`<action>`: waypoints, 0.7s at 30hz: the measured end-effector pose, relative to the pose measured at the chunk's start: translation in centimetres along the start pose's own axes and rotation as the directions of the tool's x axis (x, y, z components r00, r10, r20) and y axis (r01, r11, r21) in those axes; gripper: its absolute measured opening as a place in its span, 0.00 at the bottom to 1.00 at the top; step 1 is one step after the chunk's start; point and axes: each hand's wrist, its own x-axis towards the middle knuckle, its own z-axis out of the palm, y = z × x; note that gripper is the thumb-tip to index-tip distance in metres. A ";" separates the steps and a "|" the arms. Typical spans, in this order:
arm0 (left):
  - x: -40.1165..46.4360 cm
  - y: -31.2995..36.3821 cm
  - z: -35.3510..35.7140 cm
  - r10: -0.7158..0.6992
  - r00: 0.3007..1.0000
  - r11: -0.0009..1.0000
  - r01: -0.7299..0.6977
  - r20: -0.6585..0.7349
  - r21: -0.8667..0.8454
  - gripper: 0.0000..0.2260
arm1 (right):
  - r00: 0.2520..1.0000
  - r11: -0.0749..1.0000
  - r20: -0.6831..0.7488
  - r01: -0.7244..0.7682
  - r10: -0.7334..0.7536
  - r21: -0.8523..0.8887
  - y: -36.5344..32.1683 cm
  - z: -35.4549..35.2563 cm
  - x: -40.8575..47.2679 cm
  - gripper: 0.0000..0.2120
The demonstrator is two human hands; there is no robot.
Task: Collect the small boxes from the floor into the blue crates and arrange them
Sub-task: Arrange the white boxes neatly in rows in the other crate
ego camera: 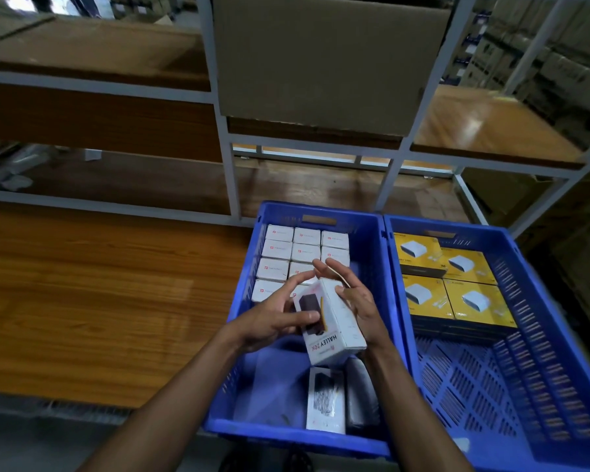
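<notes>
Head cam: both hands held the white box [331,323] over the left blue crate [372,240]. Left hand [273,318] pinched its face, right hand [355,301] cupped its side. Long axis pointed away toward the packed rows [297,257] just past the fingertips.

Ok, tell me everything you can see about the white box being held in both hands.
The white cardboard box is a small upright carton, tilted, printed HALLEY 20K with a picture of a dark device and a yellow stripe. The left hand and right hand hold it from either side, above the left blue plastic crate.
</notes>
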 end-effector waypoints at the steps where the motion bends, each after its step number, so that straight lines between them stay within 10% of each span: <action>1: 0.0 0.0 0.1 0.013 0.999 1.000 -0.013 -0.032 0.004 0.31 | 1.000 1.000 -0.023 -0.001 0.001 0.004 0.1 -0.1 0.0 0.21; 10: 0.7 -0.1 -0.5 0.205 0.902 0.978 -0.209 -0.380 0.031 0.22 | 0.992 0.989 -0.116 -0.068 0.052 -0.132 0.5 0.9 -0.2 0.22; 21: 0.5 -0.3 -1.4 0.154 0.929 0.972 -0.204 -0.338 -0.117 0.28 | 0.989 0.993 -0.148 -0.024 0.007 -0.116 0.7 0.8 -0.6 0.35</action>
